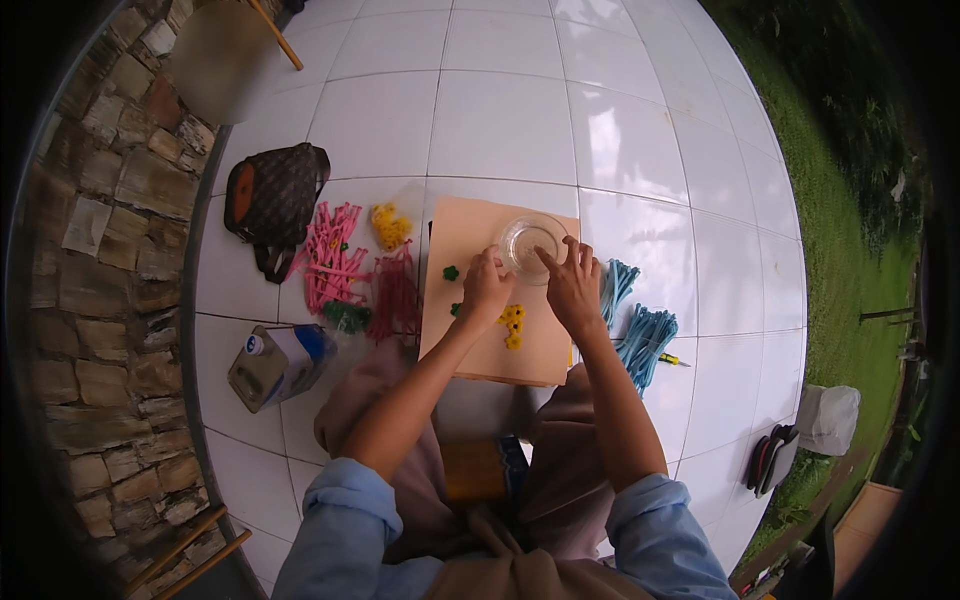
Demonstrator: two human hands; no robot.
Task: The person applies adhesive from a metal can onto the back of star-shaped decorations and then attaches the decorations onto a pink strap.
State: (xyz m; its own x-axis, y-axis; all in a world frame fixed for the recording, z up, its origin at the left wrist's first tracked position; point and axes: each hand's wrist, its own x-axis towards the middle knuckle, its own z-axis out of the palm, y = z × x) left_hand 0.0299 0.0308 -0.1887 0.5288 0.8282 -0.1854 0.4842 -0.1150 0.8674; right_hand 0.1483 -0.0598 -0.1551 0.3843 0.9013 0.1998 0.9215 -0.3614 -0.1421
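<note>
Head view shows our clear round glass dish (522,238) near the far right corner of a flat tan rectangular board (462,225). Our left hand (487,290) curls its grip at the dish's left rim; whether it has hold, we cannot tell. Our right hand (575,293) has a loosely spread grip, index finger over the dish. Small yellow flower shapes (514,327) lie toward the board's near edge, dark green flower shapes (451,272) by its left edge.

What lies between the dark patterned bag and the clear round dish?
In the head view, going rightward from the bag: pink strips, yellow pieces, then the tan board's left part, with the left hand beside the dish.
</note>
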